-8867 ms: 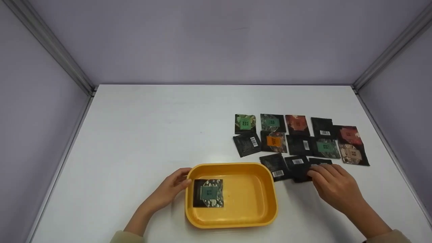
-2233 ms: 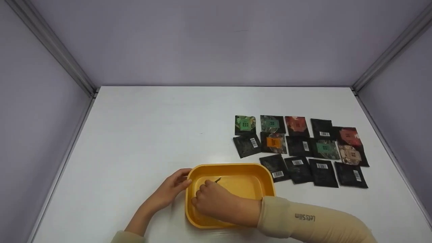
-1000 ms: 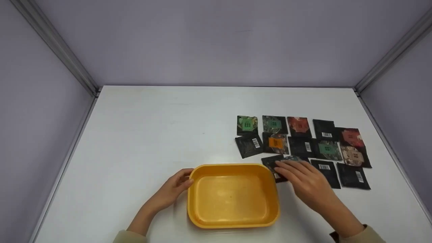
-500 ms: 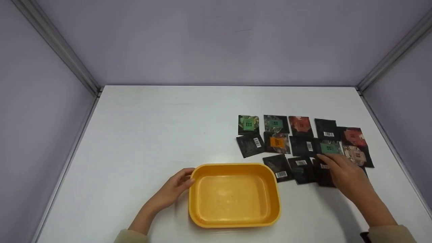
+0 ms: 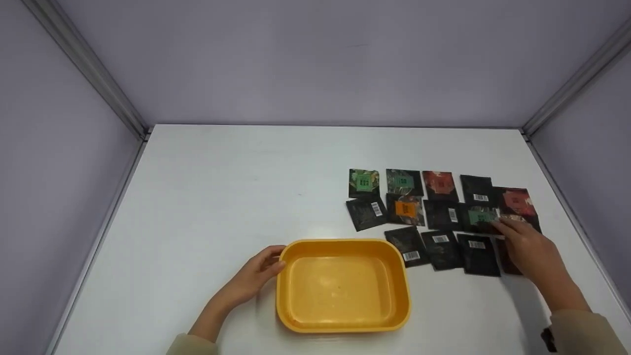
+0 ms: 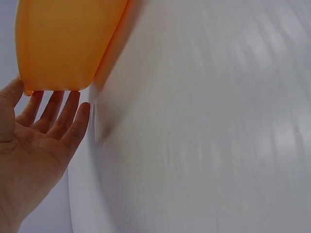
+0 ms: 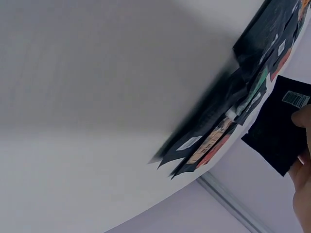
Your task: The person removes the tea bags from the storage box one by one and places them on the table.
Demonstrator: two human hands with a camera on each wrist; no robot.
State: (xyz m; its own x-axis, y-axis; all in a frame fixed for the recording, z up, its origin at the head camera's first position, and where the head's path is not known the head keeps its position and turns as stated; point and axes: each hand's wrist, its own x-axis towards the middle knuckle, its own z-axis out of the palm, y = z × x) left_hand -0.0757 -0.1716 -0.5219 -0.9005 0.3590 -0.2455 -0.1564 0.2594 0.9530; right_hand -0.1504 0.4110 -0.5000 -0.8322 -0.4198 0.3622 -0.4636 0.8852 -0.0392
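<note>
In the right wrist view my right hand (image 5: 535, 251) pinches a black sachet (image 7: 274, 124) between thumb and fingers, its barcode side toward that camera. The head view mostly hides this sachet behind the hand, which is over the right end of the laid-out sachets. Thumb at the rim and fingers against the outer wall, my left hand (image 5: 251, 278) holds the left side of a yellow plastic tray (image 5: 342, 291). Nothing lies in the tray. Among the sachets are a green-labelled one (image 5: 364, 183), an orange-labelled one (image 5: 405, 209) and black barcode-side-up ones such as this sachet (image 5: 478, 259).
The sachets lie in rough rows on the white table (image 5: 222, 197), right of and behind the tray. A red sachet (image 5: 517, 201) is at the right end. Grey walls (image 5: 320, 64) enclose the table at the back and sides.
A sachet that lay in the tray is gone from it, and more sachets fill the front row. My right hand left the tray and moved rightward across that row. My left hand stays put.
</note>
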